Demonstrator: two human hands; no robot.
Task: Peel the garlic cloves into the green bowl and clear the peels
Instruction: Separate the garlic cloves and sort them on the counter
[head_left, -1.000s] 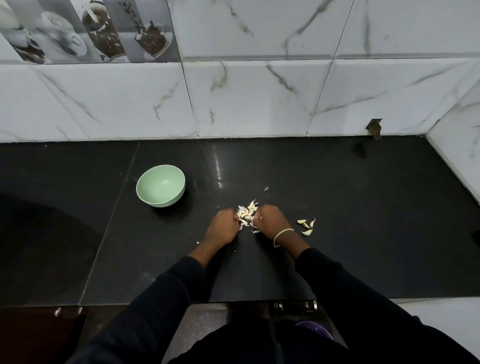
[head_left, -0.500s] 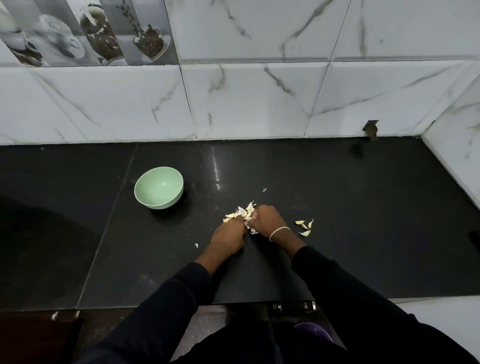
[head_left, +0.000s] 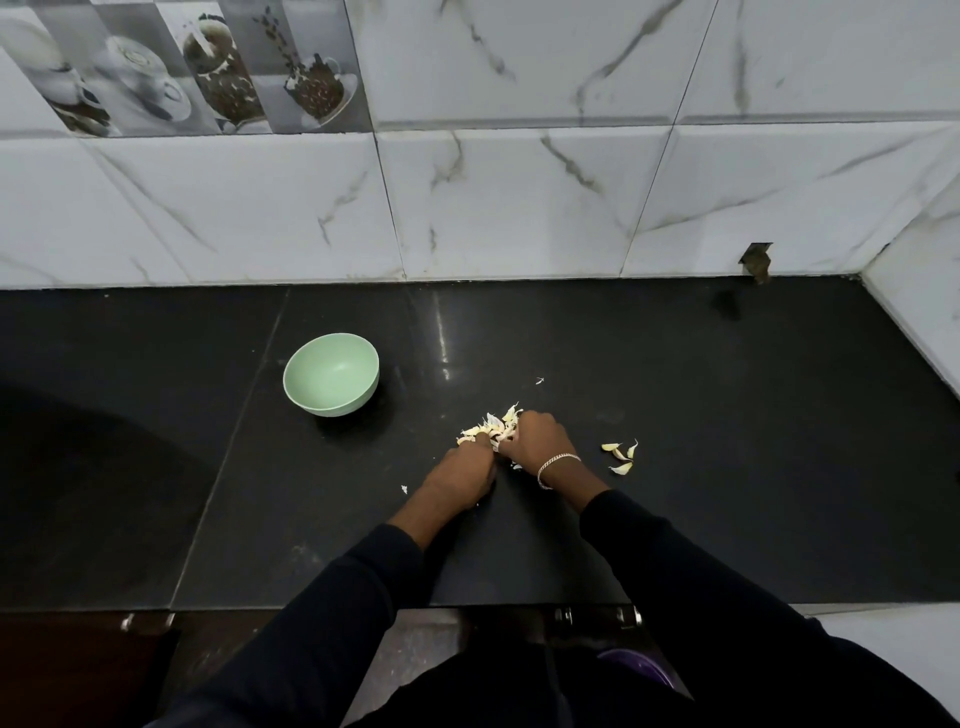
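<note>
A loose heap of garlic cloves and papery skins (head_left: 491, 426) lies on the black counter (head_left: 727, 441). My left hand (head_left: 462, 470) and my right hand (head_left: 537, 439) meet at the near edge of the heap. Both have curled fingers gripping garlic, and what lies between the fingers is hidden. My right wrist wears a silver bracelet. Three separate cloves (head_left: 621, 457) lie just right of my right hand. The green bowl (head_left: 332, 374) stands upright to the far left of the heap and looks empty.
A small peel scrap (head_left: 404, 489) lies left of my left hand, and another scrap (head_left: 540, 381) lies beyond the heap. Marble-tiled walls (head_left: 519, 208) close the back and the right side. The counter's front edge (head_left: 519, 605) runs under my forearms.
My left hand has moved right and joined my right hand at the heap. The heap has spread a little to the left, and a peel scrap now lies left of my left hand.
</note>
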